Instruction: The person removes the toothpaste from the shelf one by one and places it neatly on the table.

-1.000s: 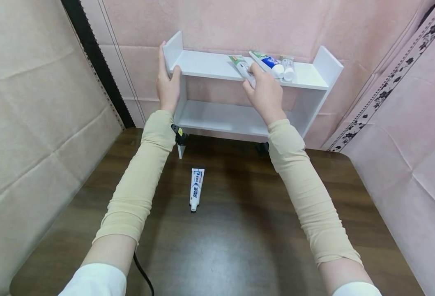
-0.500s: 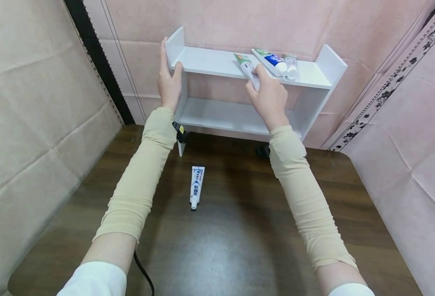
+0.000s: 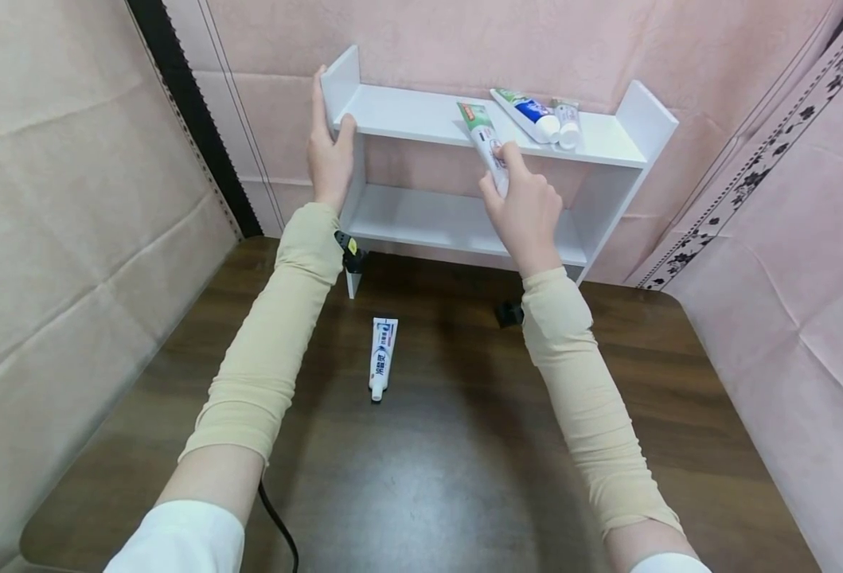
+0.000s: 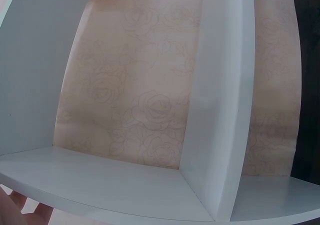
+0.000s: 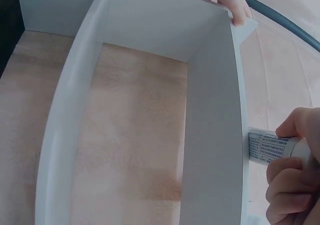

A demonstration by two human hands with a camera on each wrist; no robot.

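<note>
A white two-tier shelf [image 3: 407, 111] stands at the back of the table. My left hand [image 3: 331, 159] grips its left side panel, thumb in front; in the left wrist view only a few fingertips [image 4: 44, 214] show at the panel's edge. My right hand [image 3: 527, 205] pinches a white toothpaste tube with a green end [image 3: 480, 126] by its cap end, and the green end reaches over the top board's front edge. The right wrist view shows this tube's printed side [image 5: 267, 146] beside the board. Right of it on the top board lie a blue-and-white tube [image 3: 528, 111] and a smaller pale tube [image 3: 567, 123].
Another white toothpaste tube with blue print [image 3: 382, 358] lies on the dark wooden table [image 3: 421, 477] before the shelf. A black clip-like piece [image 3: 509, 313] is near my right wrist. A black cable [image 3: 278, 521] runs beside my left forearm. Cloth walls [image 3: 70, 239] enclose the table.
My right hand has drawn the green-ended tube toward me and slightly right, so more of it extends past the shelf's front edge. My left hand keeps its grip on the panel.
</note>
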